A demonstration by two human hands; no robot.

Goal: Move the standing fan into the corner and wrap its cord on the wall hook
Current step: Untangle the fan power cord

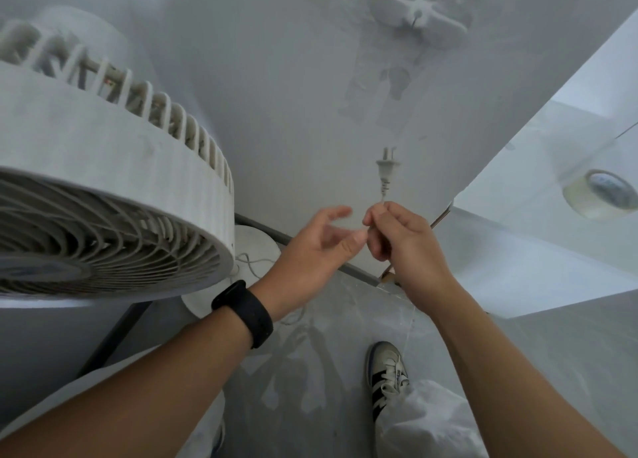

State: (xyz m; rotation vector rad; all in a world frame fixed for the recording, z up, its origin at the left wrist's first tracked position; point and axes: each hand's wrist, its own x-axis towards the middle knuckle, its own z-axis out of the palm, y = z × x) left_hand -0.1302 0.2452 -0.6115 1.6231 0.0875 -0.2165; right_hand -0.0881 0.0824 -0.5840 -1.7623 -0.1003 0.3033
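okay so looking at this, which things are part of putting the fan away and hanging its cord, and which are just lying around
Part of the job:
standing fan
cord, pinched in the right hand below the plug
wall hook
left hand, open beside it

Just lying about:
tape roll on the white ledge

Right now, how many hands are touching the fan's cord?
1. The right hand pinches the cord just below the plug, in front of the wall. The left hand is open beside it, apparently not touching; blur leaves some doubt.
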